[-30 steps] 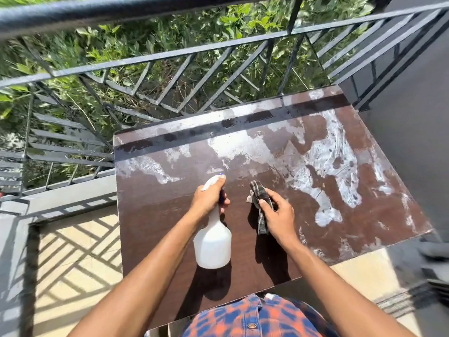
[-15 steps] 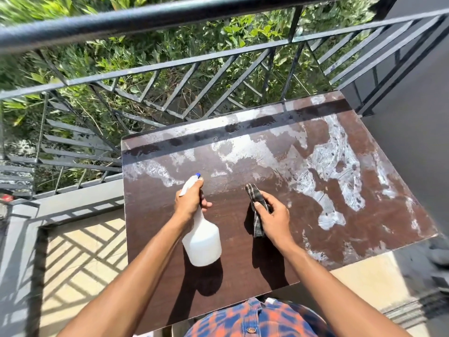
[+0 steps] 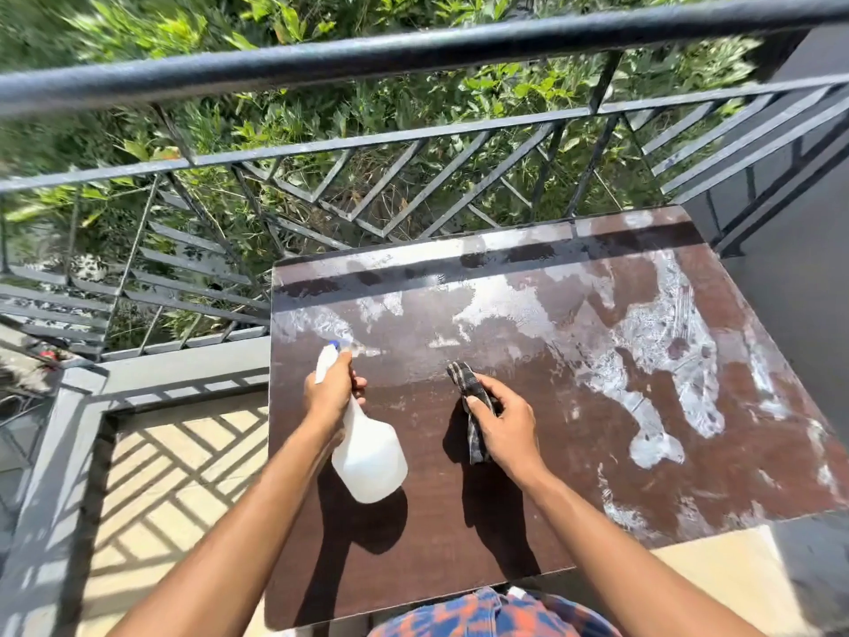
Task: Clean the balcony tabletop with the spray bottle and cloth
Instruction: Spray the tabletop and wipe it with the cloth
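Note:
A dark brown tabletop fills the middle of the head view, with white streaky residue across its far and right parts. My left hand grips the neck of a white spray bottle, held above the left side of the table with its blue-tipped nozzle pointing away toward the railing. My right hand holds a dark checked cloth bunched just above the table's centre. The two hands are a short way apart.
A black metal railing runs close behind and to the left of the table, with green bushes beyond it. A dark wall stands on the right. Sunlit pale floor tiles lie to the left.
My left hand has carried the spray bottle leftward and tilted it. My right hand with the cloth stays near the centre. The camera has tipped upward, showing more of the railing.

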The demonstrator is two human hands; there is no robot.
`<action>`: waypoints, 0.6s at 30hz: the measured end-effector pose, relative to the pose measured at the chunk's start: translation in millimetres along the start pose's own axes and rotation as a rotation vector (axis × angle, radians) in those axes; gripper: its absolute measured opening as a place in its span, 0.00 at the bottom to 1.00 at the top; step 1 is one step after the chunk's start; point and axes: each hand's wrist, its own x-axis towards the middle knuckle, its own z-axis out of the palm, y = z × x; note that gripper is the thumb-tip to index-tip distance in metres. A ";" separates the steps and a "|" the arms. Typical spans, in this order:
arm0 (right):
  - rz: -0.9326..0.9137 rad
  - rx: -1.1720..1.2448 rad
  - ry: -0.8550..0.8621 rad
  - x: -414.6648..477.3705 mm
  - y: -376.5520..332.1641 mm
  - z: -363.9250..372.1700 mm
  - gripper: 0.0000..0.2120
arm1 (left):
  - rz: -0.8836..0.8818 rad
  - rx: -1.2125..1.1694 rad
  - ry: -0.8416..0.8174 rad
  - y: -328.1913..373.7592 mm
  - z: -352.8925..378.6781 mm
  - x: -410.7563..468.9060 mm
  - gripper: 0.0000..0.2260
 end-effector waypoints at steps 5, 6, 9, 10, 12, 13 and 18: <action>-0.007 -0.015 -0.052 1.6 -7.4 19.3 0.16 | 0.016 -0.029 0.119 7.8 -38.9 19.8 0.16; -0.012 -0.021 -0.061 2.0 -9.4 24.3 0.16 | 0.015 -0.040 0.125 11.9 -44.2 22.3 0.17; -0.027 -0.028 -0.097 2.4 -16.9 38.9 0.16 | 0.007 -0.123 0.101 23.6 -55.4 30.0 0.16; -0.032 -0.026 -0.110 2.8 -19.1 44.0 0.16 | 0.000 -0.129 0.102 26.9 -59.1 33.6 0.16; -0.042 -0.031 -0.134 4.0 -24.2 53.0 0.16 | 0.003 -0.062 0.130 32.4 -64.5 38.3 0.17; -0.053 -0.036 -0.142 4.4 -27.4 57.2 0.17 | 0.011 -0.013 0.155 35.6 -67.5 39.2 0.18; -0.090 -0.057 -0.188 10.6 -44.7 73.8 0.16 | 0.036 0.045 0.189 52.3 -71.4 49.1 0.19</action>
